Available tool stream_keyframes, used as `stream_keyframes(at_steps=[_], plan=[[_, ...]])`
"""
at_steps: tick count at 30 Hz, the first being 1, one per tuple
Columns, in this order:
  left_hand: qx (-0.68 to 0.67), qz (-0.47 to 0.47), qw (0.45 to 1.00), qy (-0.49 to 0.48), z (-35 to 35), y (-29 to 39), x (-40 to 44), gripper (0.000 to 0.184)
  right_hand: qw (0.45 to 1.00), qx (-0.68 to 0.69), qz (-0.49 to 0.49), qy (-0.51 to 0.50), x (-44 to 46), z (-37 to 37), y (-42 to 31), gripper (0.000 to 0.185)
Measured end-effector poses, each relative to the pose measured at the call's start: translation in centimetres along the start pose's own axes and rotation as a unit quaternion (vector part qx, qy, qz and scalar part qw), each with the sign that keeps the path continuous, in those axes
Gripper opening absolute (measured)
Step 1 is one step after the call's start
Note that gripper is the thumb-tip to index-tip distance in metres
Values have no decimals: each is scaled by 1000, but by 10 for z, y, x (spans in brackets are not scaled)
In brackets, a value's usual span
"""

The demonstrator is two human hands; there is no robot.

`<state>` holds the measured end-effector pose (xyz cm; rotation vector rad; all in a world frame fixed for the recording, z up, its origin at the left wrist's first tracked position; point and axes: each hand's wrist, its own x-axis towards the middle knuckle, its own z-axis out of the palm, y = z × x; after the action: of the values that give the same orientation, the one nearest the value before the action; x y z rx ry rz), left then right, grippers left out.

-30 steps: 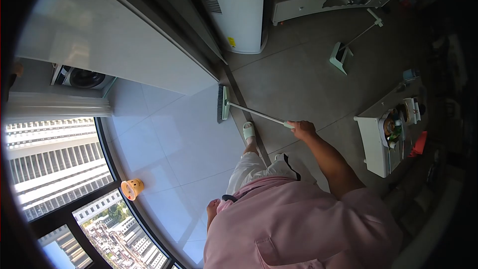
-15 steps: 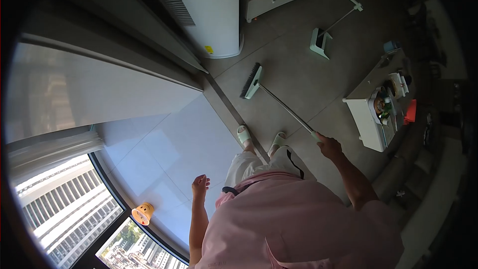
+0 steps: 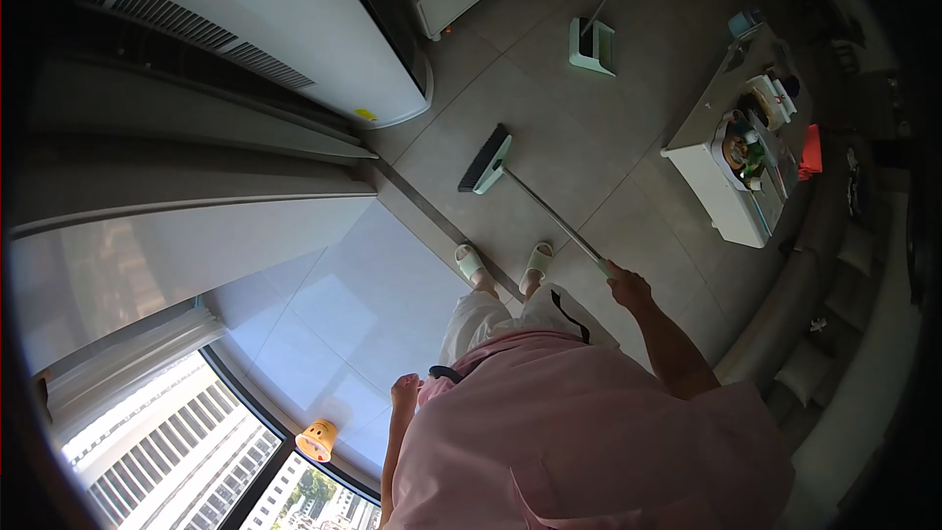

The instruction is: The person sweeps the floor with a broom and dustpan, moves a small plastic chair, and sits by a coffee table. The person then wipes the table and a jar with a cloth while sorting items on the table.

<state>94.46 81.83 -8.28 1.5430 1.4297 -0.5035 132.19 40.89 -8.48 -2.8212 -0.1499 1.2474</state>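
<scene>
My right hand [image 3: 630,289] is wrapped around the end of a broom's long grey handle. The broom [image 3: 554,216] slants away from me, its pale green head [image 3: 488,161] with dark bristles resting on the grey floor ahead of my feet. My left hand [image 3: 404,392] hangs beside my hip with its fingers curled in, and nothing shows in it. Farther off, a pale green dustpan [image 3: 593,47] with a long upright handle stands on the floor.
A white coffee table [image 3: 721,186] with a tray of items stands to the right, a sofa [image 3: 785,334] beyond it. At upper left are a tall white appliance [image 3: 324,39] and a sliding door panel [image 3: 196,245]. A yellow smiley bin [image 3: 317,440] sits near the window.
My view has turned, so the dustpan and the coffee table appear shifted left and up. The broom head has moved slightly left relative to my feet. My left hand has come closer to my body.
</scene>
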Motion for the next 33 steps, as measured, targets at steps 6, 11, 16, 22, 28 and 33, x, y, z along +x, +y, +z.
stream_keyframes(at_steps=[6, 11, 16, 22, 28, 33], plan=[[72, 74, 993, -50, 47, 26, 51, 26, 992, 54, 103, -44, -101, 44, 113, 51], [95, 186, 974, -90, 77, 182, 29, 26, 966, 240, 95, 9, -141, 80, 166, 48], [97, 199, 966, -134, 95, 268, 50, 25, 899, 397, 182, 32, -139, 24, 127, 46], [160, 193, 956, -154, 98, 353, 97, 24, 802, 552, 213, 77, -12, -25, 95, 47], [196, 258, 921, -215, 95, 474, 169, 25, 727, 617, 288, 94, 123, -90, 64, 52], [207, 213, 922, -250, 107, 611, 253, 20, 866, 384, 302, 102, 107, 10, 37, 48]])
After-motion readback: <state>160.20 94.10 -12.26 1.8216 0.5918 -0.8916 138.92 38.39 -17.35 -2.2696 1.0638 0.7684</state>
